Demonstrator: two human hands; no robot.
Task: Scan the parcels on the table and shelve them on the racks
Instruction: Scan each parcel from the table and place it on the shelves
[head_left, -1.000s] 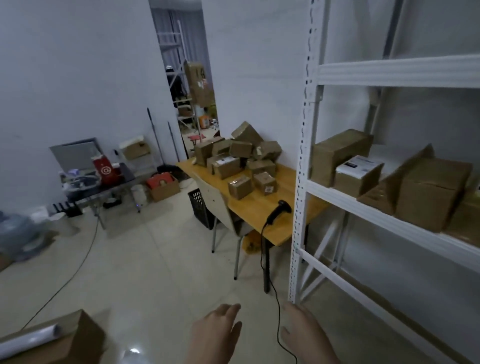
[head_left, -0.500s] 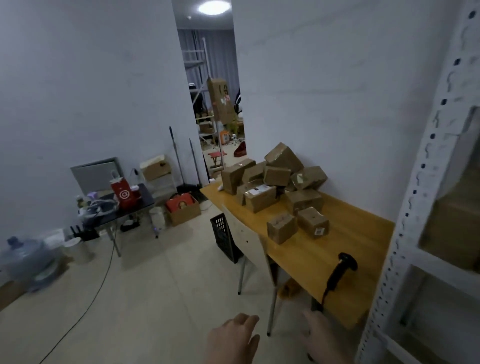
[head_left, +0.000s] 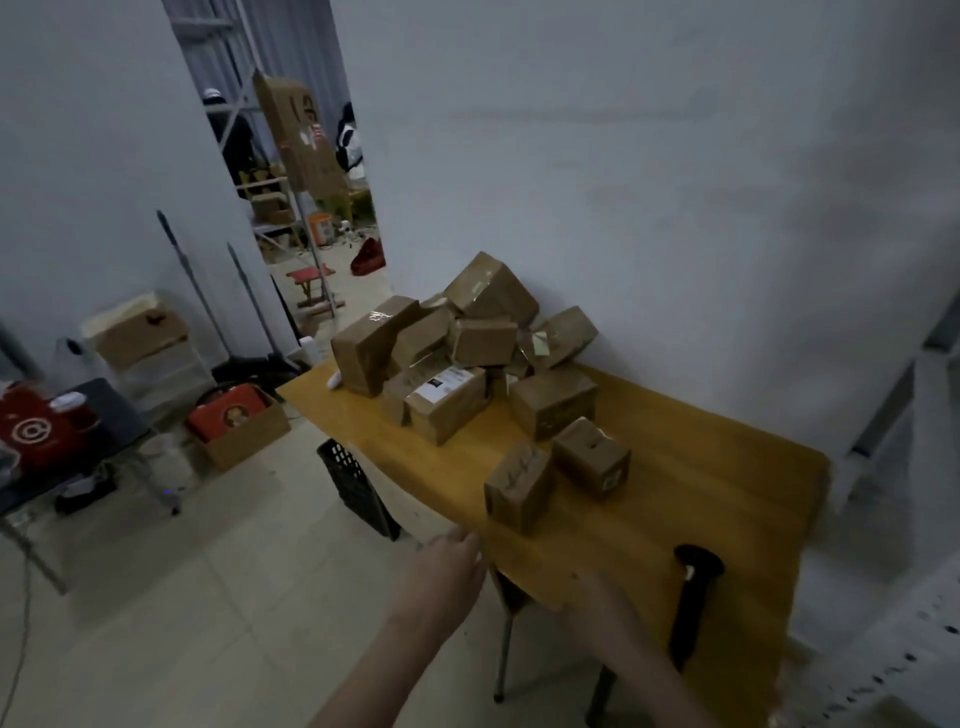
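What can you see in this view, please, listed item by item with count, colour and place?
table: one, yellow wood, against the white wall
parcels: about ten, brown cardboard, piled at the table's far end
two small parcels: brown, apart from the pile, nearer the front
scanner: one, black, near the table's front edge
crate: one, black, on the floor by the table
open box: one, brown, red item inside, on the floor at left
rack: one, white, at the right edge
left hand: open, by the table's edge
right hand: open, over the table, left of the scanner
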